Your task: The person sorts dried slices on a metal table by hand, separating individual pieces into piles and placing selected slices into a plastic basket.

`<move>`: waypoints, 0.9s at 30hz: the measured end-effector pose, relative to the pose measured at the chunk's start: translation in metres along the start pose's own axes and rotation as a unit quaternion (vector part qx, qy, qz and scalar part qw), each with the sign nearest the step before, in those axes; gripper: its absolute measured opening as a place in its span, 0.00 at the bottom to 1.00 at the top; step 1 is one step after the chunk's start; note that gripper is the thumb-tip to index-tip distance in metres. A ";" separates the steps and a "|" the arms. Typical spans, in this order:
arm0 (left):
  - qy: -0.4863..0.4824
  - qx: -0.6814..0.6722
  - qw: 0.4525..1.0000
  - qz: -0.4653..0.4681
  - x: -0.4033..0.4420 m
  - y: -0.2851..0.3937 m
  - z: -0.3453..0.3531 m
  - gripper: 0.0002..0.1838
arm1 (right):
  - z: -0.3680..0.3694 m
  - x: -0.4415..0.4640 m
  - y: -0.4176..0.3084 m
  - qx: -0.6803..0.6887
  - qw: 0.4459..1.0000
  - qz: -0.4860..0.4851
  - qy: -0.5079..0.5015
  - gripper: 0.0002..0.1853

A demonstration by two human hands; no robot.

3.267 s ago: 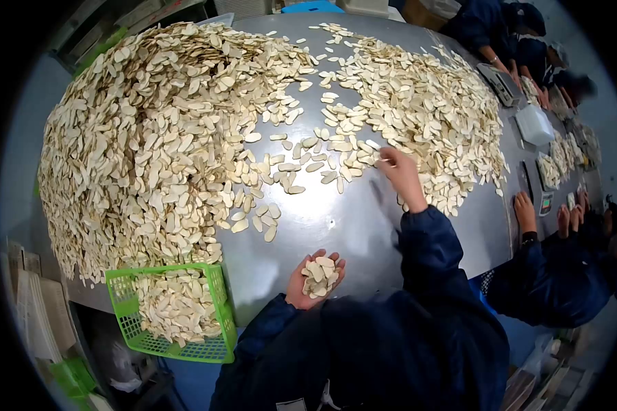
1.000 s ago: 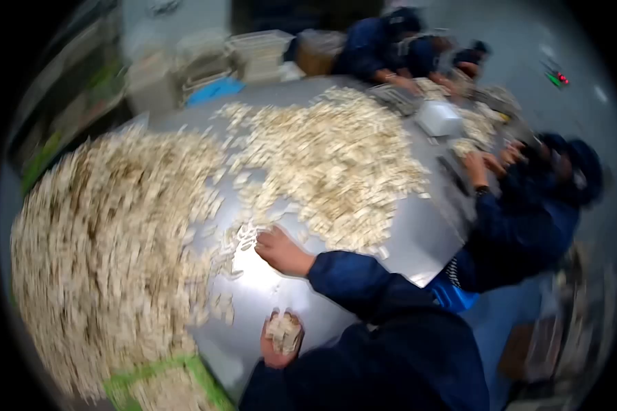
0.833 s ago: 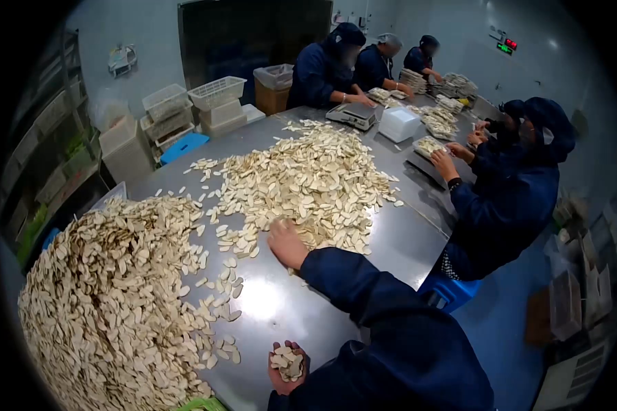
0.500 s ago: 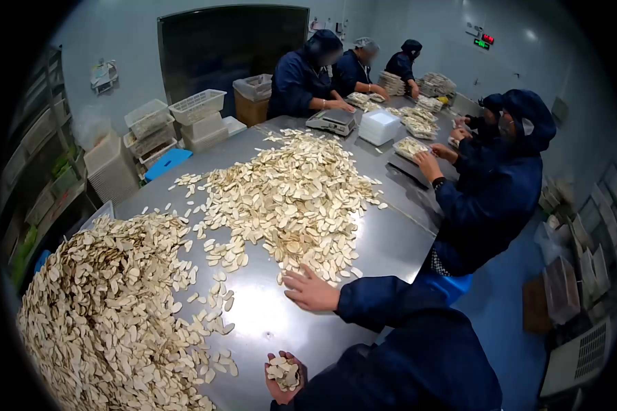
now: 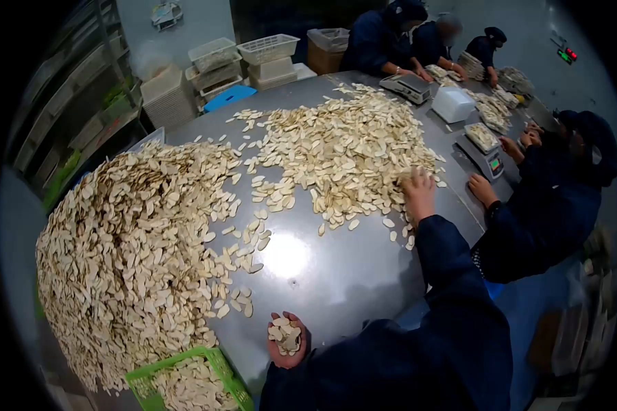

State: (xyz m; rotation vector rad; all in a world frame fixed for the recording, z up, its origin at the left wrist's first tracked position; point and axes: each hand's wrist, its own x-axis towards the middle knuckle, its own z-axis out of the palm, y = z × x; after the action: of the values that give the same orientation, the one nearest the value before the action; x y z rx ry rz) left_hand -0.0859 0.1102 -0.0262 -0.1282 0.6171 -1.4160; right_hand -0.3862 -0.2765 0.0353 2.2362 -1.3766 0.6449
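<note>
My left hand (image 5: 278, 355) is cupped palm up near the table's front edge, closed around a small heap of pale dried slices (image 5: 286, 335). My right hand (image 5: 419, 194) reaches out to the right edge of a broad pile of the same flat oval slices (image 5: 346, 140). Its fingers are apart and touch the slices; the fingertips are partly lost among them. A taller mound of slices (image 5: 130, 253) stands at the left. Loose slices (image 5: 243, 253) lie between the two heaps on the metal table (image 5: 322, 274).
A green basket (image 5: 219, 366) with slices stands at the front left. Co-workers in dark blue work along the far and right sides. Near them are a scale (image 5: 493, 164) bearing a filled tray, another scale (image 5: 406, 88) and white containers (image 5: 453, 104). Crates (image 5: 267, 49) stand behind.
My right hand has moved forward and right, from the pile's near edge to its right edge. My left hand still holds its slices. The view has turned, bringing the green basket in.
</note>
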 end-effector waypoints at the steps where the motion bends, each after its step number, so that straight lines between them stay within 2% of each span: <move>1: -0.002 0.001 1.000 0.010 -0.004 -0.001 0.003 0.16 | 0.003 -0.001 0.003 0.006 0.999 0.042 0.026 0.13; 4: -0.026 0.013 0.999 0.043 -0.016 -0.007 0.013 0.16 | 0.011 -0.007 -0.021 0.177 0.975 0.098 0.089 0.13; 6: -0.051 0.062 0.994 0.071 -0.020 -0.006 0.014 0.16 | 0.013 -0.017 -0.068 0.353 0.921 0.149 0.073 0.13; 7: -0.053 0.045 0.995 0.071 -0.024 -0.008 0.020 0.16 | 0.003 -0.025 -0.099 0.410 0.897 0.142 0.083 0.12; 9: -0.064 0.003 0.994 0.092 -0.040 -0.019 0.038 0.15 | -0.012 -0.030 -0.151 0.519 0.848 0.105 0.006 0.11; 10: -0.074 0.023 0.989 0.126 -0.049 -0.021 0.043 0.16 | -0.021 -0.034 -0.179 0.594 0.793 0.125 -0.049 0.10; 12: -0.102 0.017 0.978 0.180 -0.067 -0.029 0.060 0.16 | -0.035 -0.037 -0.218 0.636 0.763 0.056 -0.097 0.09; 15: -0.180 0.023 0.932 0.312 -0.109 -0.014 0.074 0.17 | -0.048 -0.042 -0.274 0.714 0.680 -0.031 -0.164 0.09; 16: -0.203 0.011 0.901 0.382 -0.126 -0.010 0.088 0.18 | -0.012 -0.054 -0.285 0.648 0.739 -0.179 -0.052 0.09; 17: -0.224 -0.002 0.869 0.441 -0.143 -0.008 0.103 0.18 | -0.026 -0.049 -0.290 0.665 0.720 -0.170 -0.099 0.08; 19: -0.276 0.079 0.787 0.546 -0.181 0.001 0.122 0.17 | -0.019 -0.055 -0.294 0.719 0.660 -0.073 -0.205 0.08; 21: -0.287 0.172 0.701 0.629 -0.215 0.007 0.132 0.17 | -0.024 -0.056 -0.293 0.723 0.656 -0.088 -0.199 0.08; 22: -0.258 0.210 0.647 0.686 -0.223 0.013 0.137 0.17 | -0.028 -0.054 -0.292 0.721 0.656 -0.076 -0.210 0.09; 23: -0.207 0.239 0.606 0.730 -0.224 0.018 0.141 0.18 | -0.033 -0.051 -0.287 0.720 0.658 -0.084 -0.205 0.09; 25: -0.047 0.483 0.479 0.732 -0.230 0.042 0.140 0.17 | -0.025 -0.053 -0.282 0.714 0.666 -0.085 -0.197 0.09; 26: 0.116 0.461 0.466 0.746 -0.223 0.048 0.140 0.18 | -0.024 -0.053 -0.281 0.710 0.672 -0.087 -0.192 0.09; 27: 0.220 0.555 0.391 0.700 -0.223 0.057 0.142 0.18 | -0.024 -0.052 -0.281 0.707 0.677 -0.091 -0.185 0.09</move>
State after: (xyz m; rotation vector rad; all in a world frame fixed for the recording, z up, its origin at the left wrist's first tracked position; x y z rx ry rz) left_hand 0.0254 0.2921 0.1400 1.5828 -0.1081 0.1858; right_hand -0.1570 -0.1109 -0.0098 3.7869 -0.6650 1.6307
